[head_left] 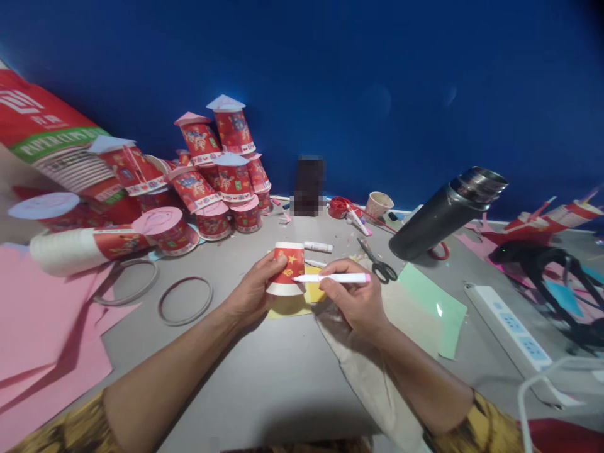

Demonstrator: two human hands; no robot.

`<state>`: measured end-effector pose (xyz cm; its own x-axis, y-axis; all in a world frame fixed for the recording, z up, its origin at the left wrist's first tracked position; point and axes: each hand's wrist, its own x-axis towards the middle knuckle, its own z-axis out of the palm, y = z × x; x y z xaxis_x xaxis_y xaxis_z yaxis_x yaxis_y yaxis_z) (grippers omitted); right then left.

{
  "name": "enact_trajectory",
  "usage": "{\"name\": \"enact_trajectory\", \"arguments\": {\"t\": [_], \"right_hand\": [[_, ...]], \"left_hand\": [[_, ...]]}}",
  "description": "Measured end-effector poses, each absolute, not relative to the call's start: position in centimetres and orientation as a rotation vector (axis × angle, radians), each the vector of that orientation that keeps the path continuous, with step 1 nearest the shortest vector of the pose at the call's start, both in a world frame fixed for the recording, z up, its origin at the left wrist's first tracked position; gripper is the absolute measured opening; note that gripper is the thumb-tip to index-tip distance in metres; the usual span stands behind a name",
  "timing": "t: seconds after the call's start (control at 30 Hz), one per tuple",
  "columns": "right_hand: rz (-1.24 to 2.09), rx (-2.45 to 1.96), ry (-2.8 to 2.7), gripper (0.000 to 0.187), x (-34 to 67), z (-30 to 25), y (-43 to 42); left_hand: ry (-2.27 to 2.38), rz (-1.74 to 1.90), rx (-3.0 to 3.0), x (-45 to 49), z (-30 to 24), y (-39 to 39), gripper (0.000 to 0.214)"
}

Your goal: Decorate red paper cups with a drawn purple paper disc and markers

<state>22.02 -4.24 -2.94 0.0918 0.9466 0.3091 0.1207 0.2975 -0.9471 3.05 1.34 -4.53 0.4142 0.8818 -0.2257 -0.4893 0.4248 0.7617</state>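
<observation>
From where I stand, the left hand (255, 286) is wrapped around a red paper cup (295, 267), which is held upside down above the yellow paper (289, 308) at the middle of the desk (283, 371). The right hand (361, 308) pinches a white marker (349, 278), its tip at the cup's printed side; whether it touches, I can't quite tell. Black-handled scissors (384, 272) lie just beyond that hand, near a green sheet (431, 296). Over to the left, decorated cups with paper tops (233, 129) stand piled against the blue wall (377, 69).
</observation>
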Motion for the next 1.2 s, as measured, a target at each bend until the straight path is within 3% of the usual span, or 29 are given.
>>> {"name": "enact_trajectory", "arguments": {"t": [0.53, 0.73, 0.83, 1.03, 1.2], "right_hand": [[0.847, -1.106, -1.324, 0.014, 22.2, -3.1, -4.2], [0.757, -1.129, -1.138, 0.019, 23.5, -2.8, -2.8], [0.762, -1.173, -1.105, 0.022, 25.2, -2.7, -2.1], [1.102, -1.293, -1.443, 0.034, 27.3, -3.4, -2.7], [0.691, -1.375, -1.989, 0.026, 27.0, -5.1, -2.2]], "left_hand": [[0.681, 0.938, 0.663, 3.1, -4.6, 1.3, 0.045], [0.801, 0.959, 0.506, 3.1, -4.0, 1.6, 0.024], [0.873, 0.990, 0.429, 3.0, -3.2, 2.0, 0.025], [0.895, 1.053, 0.417, 2.6, -2.3, 2.7, 0.028], [0.884, 1.044, 0.421, 2.6, -2.2, 2.7, 0.029]]}}
